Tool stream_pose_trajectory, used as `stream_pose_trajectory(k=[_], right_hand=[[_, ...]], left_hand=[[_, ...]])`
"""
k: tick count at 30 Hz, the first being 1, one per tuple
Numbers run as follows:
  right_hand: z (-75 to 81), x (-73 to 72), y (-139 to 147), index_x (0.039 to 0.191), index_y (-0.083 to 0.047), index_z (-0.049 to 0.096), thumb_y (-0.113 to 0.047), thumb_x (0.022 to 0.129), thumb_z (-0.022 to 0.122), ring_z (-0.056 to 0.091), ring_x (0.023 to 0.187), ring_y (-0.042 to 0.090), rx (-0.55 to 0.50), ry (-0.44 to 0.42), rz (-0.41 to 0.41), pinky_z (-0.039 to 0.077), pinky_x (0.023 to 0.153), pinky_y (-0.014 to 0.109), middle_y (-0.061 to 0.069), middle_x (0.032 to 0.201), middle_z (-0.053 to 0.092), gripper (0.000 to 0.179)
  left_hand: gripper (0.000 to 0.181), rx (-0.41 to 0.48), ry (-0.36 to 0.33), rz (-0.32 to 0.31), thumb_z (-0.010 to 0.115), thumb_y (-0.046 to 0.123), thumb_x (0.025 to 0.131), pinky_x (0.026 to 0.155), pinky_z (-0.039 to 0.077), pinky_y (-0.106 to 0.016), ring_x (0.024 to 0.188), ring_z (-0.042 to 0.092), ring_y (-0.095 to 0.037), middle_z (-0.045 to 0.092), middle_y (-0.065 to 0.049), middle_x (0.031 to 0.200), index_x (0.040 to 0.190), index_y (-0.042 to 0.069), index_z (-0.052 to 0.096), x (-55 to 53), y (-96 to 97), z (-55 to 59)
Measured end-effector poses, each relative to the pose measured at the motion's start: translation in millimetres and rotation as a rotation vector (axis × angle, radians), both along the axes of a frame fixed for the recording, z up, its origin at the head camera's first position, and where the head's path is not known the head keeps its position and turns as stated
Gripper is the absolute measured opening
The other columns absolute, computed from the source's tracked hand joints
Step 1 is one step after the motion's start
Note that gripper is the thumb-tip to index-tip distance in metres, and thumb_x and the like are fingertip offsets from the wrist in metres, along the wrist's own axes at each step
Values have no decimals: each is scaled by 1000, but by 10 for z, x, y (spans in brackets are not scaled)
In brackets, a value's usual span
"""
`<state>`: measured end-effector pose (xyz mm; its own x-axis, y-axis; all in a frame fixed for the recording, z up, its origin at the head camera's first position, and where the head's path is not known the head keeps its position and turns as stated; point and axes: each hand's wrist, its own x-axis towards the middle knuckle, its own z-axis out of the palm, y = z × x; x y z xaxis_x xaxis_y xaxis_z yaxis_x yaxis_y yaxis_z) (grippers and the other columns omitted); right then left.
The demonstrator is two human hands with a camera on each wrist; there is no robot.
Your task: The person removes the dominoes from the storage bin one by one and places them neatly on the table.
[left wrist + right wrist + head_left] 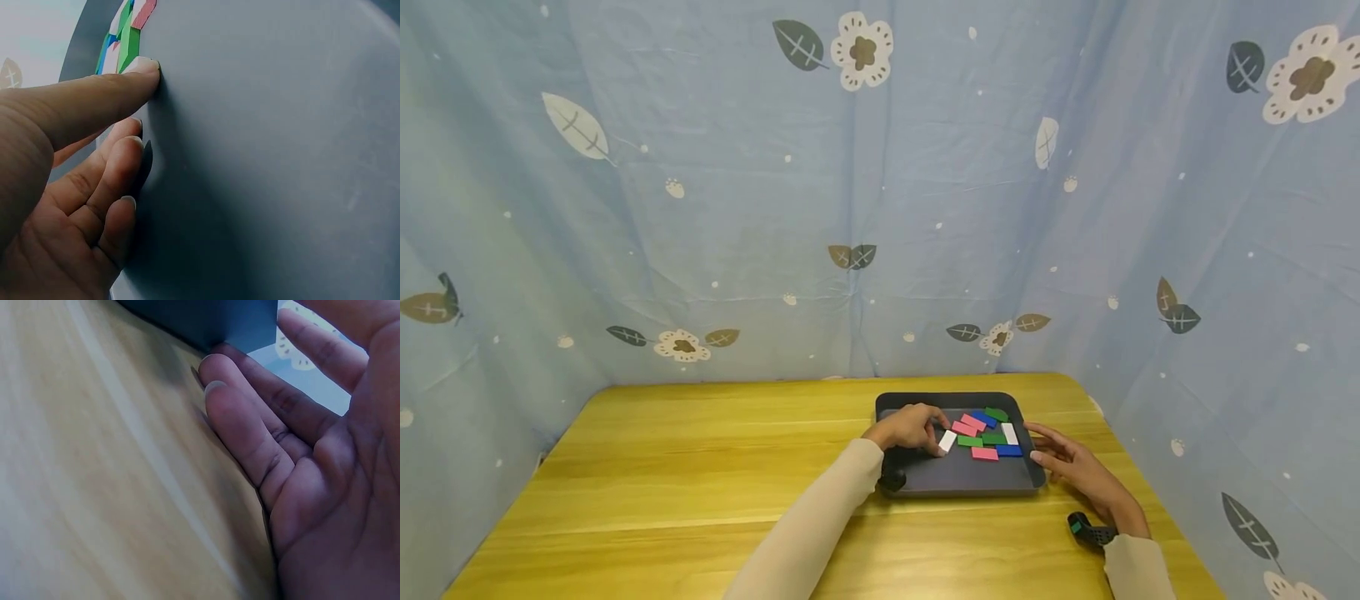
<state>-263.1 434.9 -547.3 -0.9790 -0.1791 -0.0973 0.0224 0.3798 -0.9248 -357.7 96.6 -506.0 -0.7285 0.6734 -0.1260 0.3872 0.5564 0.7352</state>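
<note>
Left hand (912, 427) is curled, the white block (948, 442) pinched between thumb and forefinger, its long axis slanted from near left to far right, just left of the light-green block (969, 442) in the dark tray (955, 477), whose right rim is touched by the relaxed right hand (1078, 471).
</note>
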Motion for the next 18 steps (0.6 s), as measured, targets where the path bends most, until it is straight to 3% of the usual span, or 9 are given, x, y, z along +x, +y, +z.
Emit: stream_pose_trajectory(k=[14, 18], right_hand=[[-32, 28, -25, 158, -26, 42, -33, 104, 64, 57, 116, 32, 5, 4, 3, 55, 76, 39, 22, 148, 50, 59], [-27, 42, -25, 158, -27, 43, -35, 104, 64, 57, 117, 31, 7, 2, -3, 55, 76, 40, 21, 148, 50, 59]], left_hand=[[41, 17, 29, 7, 90, 17, 82, 60, 51, -26, 66, 66, -16, 69, 2, 75, 117, 7, 72, 51, -90, 54], [41, 48, 66, 1, 88, 21, 84, 63, 52, -26, 67, 67, -15, 69, 3, 78, 119, 8, 71, 55, -148, 99]])
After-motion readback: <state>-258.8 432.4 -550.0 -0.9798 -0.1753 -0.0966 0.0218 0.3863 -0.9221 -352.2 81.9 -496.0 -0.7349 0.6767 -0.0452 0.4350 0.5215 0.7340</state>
